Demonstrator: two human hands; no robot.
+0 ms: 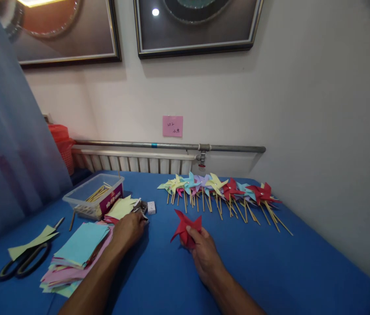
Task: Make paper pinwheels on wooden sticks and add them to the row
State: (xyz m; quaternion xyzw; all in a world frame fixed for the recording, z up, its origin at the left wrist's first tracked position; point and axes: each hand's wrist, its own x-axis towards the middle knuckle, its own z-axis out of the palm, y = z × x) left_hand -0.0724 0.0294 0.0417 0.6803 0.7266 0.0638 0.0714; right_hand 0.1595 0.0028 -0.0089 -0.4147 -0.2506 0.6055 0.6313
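Note:
My right hand (206,253) pinches a red paper pinwheel (185,226) above the blue table, its thumb pressed near the centre. No stick shows on this pinwheel. Over to the left, my left hand (129,227) has its fingers curled at a small dark, crumpled packet (141,208); what the fingertips grip is hidden. Just beyond the packet sits a little white box (151,208). Pale yellow paper pieces (122,207) lie beside that hand, and a stack of coloured paper squares (82,245) rests left of my forearm.
Finished pinwheels on sticks (216,186) lie in a row at the back right. A clear plastic tub (88,188) holds thin sticks. Black-handled scissors (27,260) lie far left under a yellow paper scrap (36,243). Behind the table are a radiator (139,159) and a wall.

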